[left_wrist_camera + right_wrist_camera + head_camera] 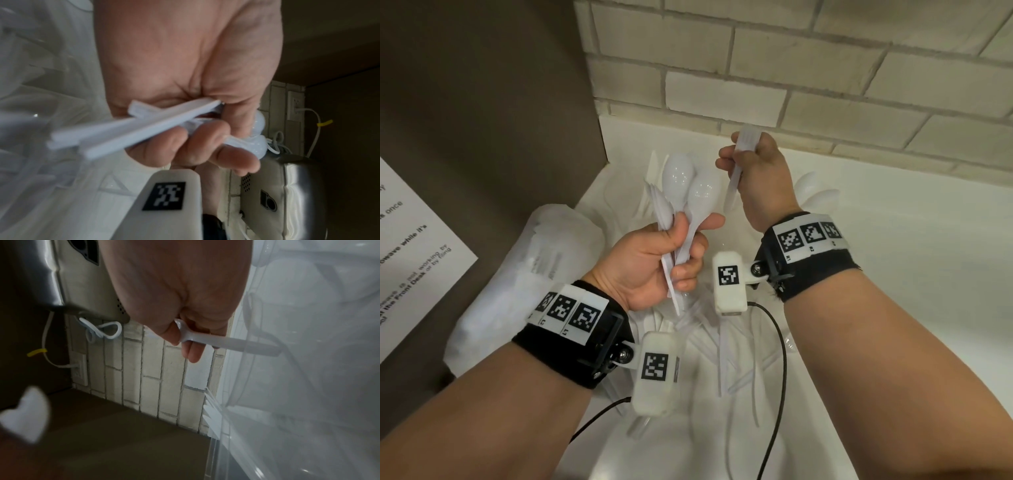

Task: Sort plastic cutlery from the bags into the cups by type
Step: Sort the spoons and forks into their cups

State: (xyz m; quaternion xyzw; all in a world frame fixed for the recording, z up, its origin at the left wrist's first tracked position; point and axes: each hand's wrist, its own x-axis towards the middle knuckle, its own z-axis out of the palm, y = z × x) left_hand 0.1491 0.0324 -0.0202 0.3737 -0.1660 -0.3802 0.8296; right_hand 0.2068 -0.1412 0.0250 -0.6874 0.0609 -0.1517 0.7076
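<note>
My left hand (654, 263) grips a bundle of white plastic cutlery by the handles: two spoons (677, 178) with bowls pointing up and several flat knives (662, 210) beside them. In the left wrist view the handles (131, 129) stick out below my curled fingers (191, 151). My right hand (760, 178), raised just right of the bundle, pinches a single white fork (747, 138), tines up; its handle (236, 344) shows in the right wrist view. Loose white cutlery (722, 346) lies heaped on the counter under both hands.
A plastic bag of cutlery (527, 274) lies left, against a brown panel (482, 120) with a paper notice (410, 257). A brick wall (791, 68) closes the back. Blurred clear plastic containers (308, 337) and fork tines (211, 417) show at right. More spoon bowls (818, 195) sit behind my right hand.
</note>
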